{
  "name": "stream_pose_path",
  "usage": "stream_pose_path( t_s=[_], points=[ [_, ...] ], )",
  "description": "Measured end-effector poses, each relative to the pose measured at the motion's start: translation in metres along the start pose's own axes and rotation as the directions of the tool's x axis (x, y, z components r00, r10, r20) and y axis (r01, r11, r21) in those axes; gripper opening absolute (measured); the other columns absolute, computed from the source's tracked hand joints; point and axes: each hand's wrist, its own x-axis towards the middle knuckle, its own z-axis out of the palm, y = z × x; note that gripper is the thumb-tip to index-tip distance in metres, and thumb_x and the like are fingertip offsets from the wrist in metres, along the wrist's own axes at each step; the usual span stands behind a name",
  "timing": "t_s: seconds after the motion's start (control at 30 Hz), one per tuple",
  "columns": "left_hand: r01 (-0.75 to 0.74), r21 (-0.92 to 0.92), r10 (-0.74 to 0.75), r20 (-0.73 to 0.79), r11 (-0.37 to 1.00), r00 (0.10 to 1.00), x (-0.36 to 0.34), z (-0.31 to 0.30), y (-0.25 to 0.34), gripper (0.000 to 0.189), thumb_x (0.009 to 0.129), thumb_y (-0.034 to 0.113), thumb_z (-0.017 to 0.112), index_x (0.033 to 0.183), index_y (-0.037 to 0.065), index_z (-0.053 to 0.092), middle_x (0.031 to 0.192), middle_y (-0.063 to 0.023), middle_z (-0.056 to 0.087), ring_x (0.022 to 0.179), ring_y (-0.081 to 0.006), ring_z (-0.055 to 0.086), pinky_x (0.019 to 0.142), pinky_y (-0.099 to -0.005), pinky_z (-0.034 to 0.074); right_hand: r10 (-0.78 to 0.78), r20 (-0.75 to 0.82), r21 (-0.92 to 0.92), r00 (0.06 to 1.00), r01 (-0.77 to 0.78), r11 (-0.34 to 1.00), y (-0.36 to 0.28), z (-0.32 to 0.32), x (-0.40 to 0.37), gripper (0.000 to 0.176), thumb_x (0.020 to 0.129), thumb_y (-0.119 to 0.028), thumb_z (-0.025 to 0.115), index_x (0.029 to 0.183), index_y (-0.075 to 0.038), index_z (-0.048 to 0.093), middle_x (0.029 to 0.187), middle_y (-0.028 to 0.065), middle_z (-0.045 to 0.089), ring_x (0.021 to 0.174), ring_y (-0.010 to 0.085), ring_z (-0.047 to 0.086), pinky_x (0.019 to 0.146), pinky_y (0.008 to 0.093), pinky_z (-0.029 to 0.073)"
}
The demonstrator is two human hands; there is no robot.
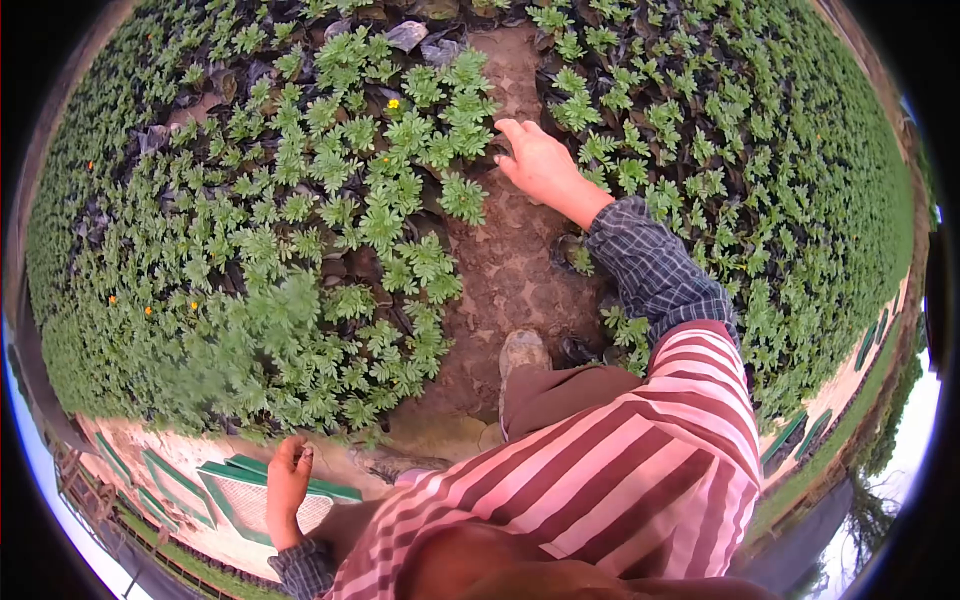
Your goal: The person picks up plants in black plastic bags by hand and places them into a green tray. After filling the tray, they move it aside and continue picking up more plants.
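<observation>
My right hand reaches forward over the bare soil path, beside the leafy edge of the left plant bed. Its index finger and thumb are apart, with nothing visible between them; the other fingers are partly hidden. Low on the left, my left hand hangs near the bed's front edge with its fingers curled in. Whatever those fingers hold, if anything, is hidden. Green feathery seedlings stand in dark plastic bags, and a yellow flower shows among them.
A second bed of bagged seedlings lies right of the path. My shoe stands on the soil between the beds. Green-edged trays lie on pale ground at lower left, with more trays at right. Loose dark plastic bags show at the top.
</observation>
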Motion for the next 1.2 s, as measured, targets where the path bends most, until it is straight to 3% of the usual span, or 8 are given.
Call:
stream_pose_path(
  t_s=[0.17,0.3,0.6,0.83,0.93,1.07,1.13,1.2],
  points=[
    [0.043,-0.023,-0.043,-0.008,0.999,0.999,-0.004,0.007,-0.013,0.024,0.088,0.008,0.061,0.111,0.001,0.059,0.095,-0.0183,0.066,0.082,-0.0258,0.065,0.074,-0.0345,0.051,-0.026,0.046,-0.137,0.999,0.032,0.99,0.025,0.054,0.037,0.015,0.079,-0.005,0.051,0.093,-0.001,0.054,0.092,0.0214,0.061,0.09,0.0397,0.06,0.079,0.0464,0.048],
    [0.072,-0.023,-0.071,0.016,0.997,0.997,-0.008,0.008,-0.015,0.024,0.088,0.009,0.061,0.11,0.001,0.059,0.092,-0.0177,0.066,0.082,-0.0252,0.065,0.073,-0.0341,0.051,-0.136,-0.025,-0.091,0.99,0.133,0.987,0.041,0.059,0.033,0.011,0.079,-0.004,0.052,0.09,-0.001,0.054,0.087,0.0206,0.061,0.086,0.0398,0.059,0.075,0.047,0.047],
    [0.019,0.013,-0.019,0.017,1.0,1.0,0.002,0.003,-0.011,0.024,0.088,0.011,0.06,0.111,0.002,0.058,0.093,-0.0194,0.066,0.083,-0.0288,0.065,0.073,-0.0363,0.051,-0.032,-0.078,-0.006,0.996,0.032,0.999,0.05,0.004,-0.016,0.015,0.076,-0.002,0.061,0.086,0.0,0.051,0.084,0.0211,0.059,0.084,0.0416,0.058,0.074,0.0481,0.046],
    [0.01,0.02,-0.01,-0.008,1.0,1.0,0.008,0.0,-0.001,0.023,0.086,0.011,0.062,0.108,0.001,0.059,0.092,-0.0188,0.065,0.08,-0.0289,0.065,0.071,-0.0361,0.051,-0.096,-0.339,-0.099,0.936,0.066,0.993,0.065,-0.028,0.069,0.017,0.077,0.0,0.06,0.089,-0.001,0.05,0.082,0.0216,0.058,0.084,0.042,0.057,0.074,0.049,0.046],
    [0.034,-0.037,-0.035,-0.023,0.999,0.999,0.004,0.003,-0.003,0.023,0.085,0.01,0.063,0.107,0.002,0.059,0.09,-0.019,0.065,0.078,-0.0283,0.064,0.071,-0.0359,0.051,-0.135,-0.367,-0.134,0.92,0.091,0.987,0.079,-0.02,0.121,0.011,0.078,0.0,0.056,0.088,-0.001,0.052,0.084,0.023,0.059,0.085,0.0427,0.058,0.074,0.0495,0.046],
    [0.057,-0.012,-0.057,-0.034,0.998,0.998,-0.004,0.008,-0.01,0.024,0.085,0.009,0.064,0.107,0.002,0.059,0.086,-0.0189,0.065,0.077,-0.0272,0.064,0.07,-0.0355,0.05,-0.038,-0.339,-0.081,0.94,0.011,0.997,0.115,0.005,0.165,0.012,0.081,-0.003,0.054,0.092,-0.002,0.056,0.087,0.0225,0.061,0.084,0.0417,0.059,0.074,0.0484,0.047],
    [0.081,0.0,-0.081,-0.026,0.997,0.996,-0.009,0.008,-0.009,0.024,0.085,0.009,0.064,0.107,0.002,0.059,0.086,-0.0187,0.065,0.076,-0.0269,0.064,0.07,-0.0354,0.05,-0.041,-0.477,-0.146,0.878,-0.034,0.989,0.093,-0.001,0.156,0.012,0.083,-0.008,0.055,0.094,-0.004,0.056,0.09,0.0194,0.061,0.085,0.0381,0.06,0.074,0.0466,0.048],
    [0.101,-0.067,-0.103,-0.028,0.993,0.994,-0.012,0.009,-0.005,0.025,0.084,0.009,0.064,0.108,0.003,0.059,0.086,-0.0184,0.064,0.076,-0.0265,0.064,0.069,-0.0352,0.05,-0.031,-0.505,-0.139,0.863,-0.046,0.989,0.06,-0.006,0.135,0.013,0.085,-0.013,0.056,0.095,-0.005,0.056,0.093,0.0165,0.061,0.087,0.0353,0.06,0.075,0.0451,0.048]
  ],
)
